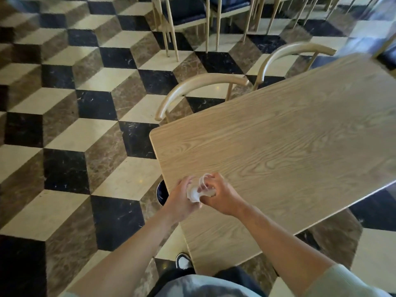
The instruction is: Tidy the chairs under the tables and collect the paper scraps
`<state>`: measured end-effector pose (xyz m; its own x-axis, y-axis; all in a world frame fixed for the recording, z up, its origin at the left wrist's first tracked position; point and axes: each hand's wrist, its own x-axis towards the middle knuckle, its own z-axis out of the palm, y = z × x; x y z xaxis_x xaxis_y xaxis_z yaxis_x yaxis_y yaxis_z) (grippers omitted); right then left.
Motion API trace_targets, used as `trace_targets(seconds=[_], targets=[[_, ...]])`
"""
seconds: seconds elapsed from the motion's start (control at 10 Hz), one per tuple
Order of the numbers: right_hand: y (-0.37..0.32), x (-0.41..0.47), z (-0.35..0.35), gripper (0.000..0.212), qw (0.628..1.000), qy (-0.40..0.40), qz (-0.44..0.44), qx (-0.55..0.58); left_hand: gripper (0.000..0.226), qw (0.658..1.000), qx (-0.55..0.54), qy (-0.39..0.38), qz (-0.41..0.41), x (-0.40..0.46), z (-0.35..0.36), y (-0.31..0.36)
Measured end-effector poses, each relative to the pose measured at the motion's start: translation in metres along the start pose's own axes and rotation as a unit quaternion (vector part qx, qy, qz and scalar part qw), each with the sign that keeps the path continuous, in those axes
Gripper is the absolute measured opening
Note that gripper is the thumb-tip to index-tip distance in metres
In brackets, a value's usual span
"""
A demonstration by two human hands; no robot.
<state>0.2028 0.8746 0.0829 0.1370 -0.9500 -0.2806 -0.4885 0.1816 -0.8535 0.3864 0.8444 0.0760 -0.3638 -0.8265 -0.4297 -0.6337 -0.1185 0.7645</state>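
White paper scraps (196, 192) sat bunched between both hands, just above the near left corner of the tabletop (278, 146). The left hand (182, 198) cupped the wad from the left and beneath, its grip closed on the paper. The right hand (216, 194) pressed in from the right, fingers (209, 179) curled over the top, and a thin white loop of scrap stood up past them, not yet tucked in.

The step in hand looked to be gathering the scraps into one ball. To do it well, that loose loop wanted folding inward first, then a firm squeeze by both palms, so nothing could fall to the chequered floor (85, 146). Keeping the hands over the wood rather than out past its edge would let any dropped bit land where it was easy to recover.

Once balled, one hand could carry it alone and free the other. Two curved-back chairs, the nearer chair (199, 82) and the farther chair (297, 48), stood tucked along the far left edge, their backs close to it. More chairs (188, 11) showed at the far side of the room, too blurred to judge.
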Motion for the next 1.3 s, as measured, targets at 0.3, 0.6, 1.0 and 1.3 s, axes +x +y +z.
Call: trace_targets(seconds=[0.3,0.6,1.0,1.3], targets=[[0.022,0.0,-0.006,0.049,0.976,0.103,0.051,-0.187,0.071,0.989,0.05,-0.028,-0.135,-0.009,0.003,-0.033],[-0.013,0.029,0.057,0.102,0.981,0.082,0.049,-0.169,0.044,0.98,0.102,-0.038,-0.166,-0.002,-0.058,-0.069],[-0.084,0.102,0.181,0.08,0.964,0.193,0.128,-0.13,0.011,0.972,0.126,-0.098,-0.172,0.054,-0.208,-0.184],[-0.114,0.136,0.21,0.092,0.923,0.298,0.217,-0.109,0.02,0.975,0.129,-0.104,-0.15,0.068,-0.269,-0.22]])
